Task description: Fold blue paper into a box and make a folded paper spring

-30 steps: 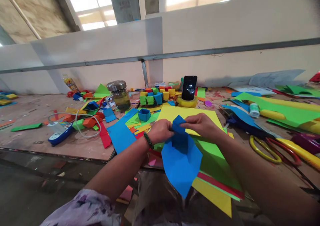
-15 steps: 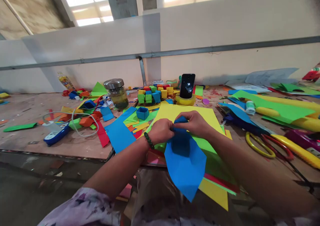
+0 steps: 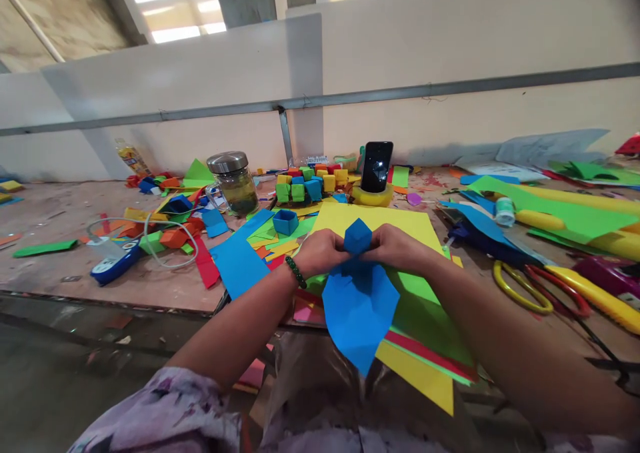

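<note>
Head view: my left hand [image 3: 325, 249] is curled nearly closed, thumb and fingers pinching the left side of a piece of blue paper [image 3: 360, 316]. My right hand [image 3: 393, 246] mirrors it, fingers bent inward and gripping the right side; I cannot make out all my fingertips, as some are hidden in the folds. Between my two hands a small folded point of the paper stands up, while the wide, leaf-shaped part hangs toward me, over the near edge of the table [image 3: 65, 216] and my lap.

A bracelet [image 3: 296, 272] of dark green beads circles my left wrist. Just beyond my hands lies a yellow sheet [image 3: 400, 223], with a green sheet [image 3: 430, 313] under my right forearm. Past my left hand sits a small blue box [image 3: 285, 223], open at the top. Farther back are a lidded glass jar [image 3: 235, 185], a cluster of coloured cubes [image 3: 311, 187] and a phone [image 3: 376, 166] propped upright.
</note>
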`<action>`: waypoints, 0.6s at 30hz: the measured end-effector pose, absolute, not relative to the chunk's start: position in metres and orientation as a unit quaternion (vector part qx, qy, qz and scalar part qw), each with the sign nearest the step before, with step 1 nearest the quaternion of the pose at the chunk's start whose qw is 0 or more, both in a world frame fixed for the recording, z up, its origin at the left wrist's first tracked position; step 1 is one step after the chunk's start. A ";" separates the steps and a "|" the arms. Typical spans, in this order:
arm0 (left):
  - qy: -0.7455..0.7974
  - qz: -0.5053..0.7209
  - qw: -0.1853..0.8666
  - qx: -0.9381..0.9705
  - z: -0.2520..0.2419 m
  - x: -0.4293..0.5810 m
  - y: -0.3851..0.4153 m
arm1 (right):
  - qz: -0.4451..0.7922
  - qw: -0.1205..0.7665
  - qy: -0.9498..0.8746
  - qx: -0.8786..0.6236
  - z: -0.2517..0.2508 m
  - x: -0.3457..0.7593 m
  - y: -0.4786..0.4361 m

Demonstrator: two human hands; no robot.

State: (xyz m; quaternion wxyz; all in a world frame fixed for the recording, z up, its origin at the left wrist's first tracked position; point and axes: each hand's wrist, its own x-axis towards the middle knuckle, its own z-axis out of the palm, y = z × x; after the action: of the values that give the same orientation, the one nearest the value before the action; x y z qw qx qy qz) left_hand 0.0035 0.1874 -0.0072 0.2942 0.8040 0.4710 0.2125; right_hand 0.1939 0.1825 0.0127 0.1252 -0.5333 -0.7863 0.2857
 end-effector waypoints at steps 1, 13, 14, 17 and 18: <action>0.467 0.203 0.291 0.810 -0.007 0.003 0.188 | 0.267 0.119 -0.785 -0.546 0.013 0.192 0.182; 0.500 0.086 0.215 0.834 0.004 0.008 0.187 | 0.134 0.003 -0.776 -0.617 0.018 0.174 0.181; 0.503 0.083 0.213 0.833 0.005 0.008 0.188 | 0.135 0.000 -0.779 -0.612 0.019 0.174 0.182; 0.501 0.084 0.219 0.833 0.004 0.006 0.189 | 0.159 0.000 -0.795 -0.586 0.019 0.175 0.183; 0.497 0.086 0.225 0.834 0.003 0.005 0.190 | 0.169 0.007 -0.799 -0.577 0.019 0.176 0.184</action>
State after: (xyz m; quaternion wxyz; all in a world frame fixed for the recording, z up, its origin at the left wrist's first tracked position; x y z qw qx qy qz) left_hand 0.0049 0.1898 0.0034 0.2255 0.8336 0.4968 0.0863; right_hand 0.1758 0.1837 0.0185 0.0068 -0.5774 -0.7988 0.1685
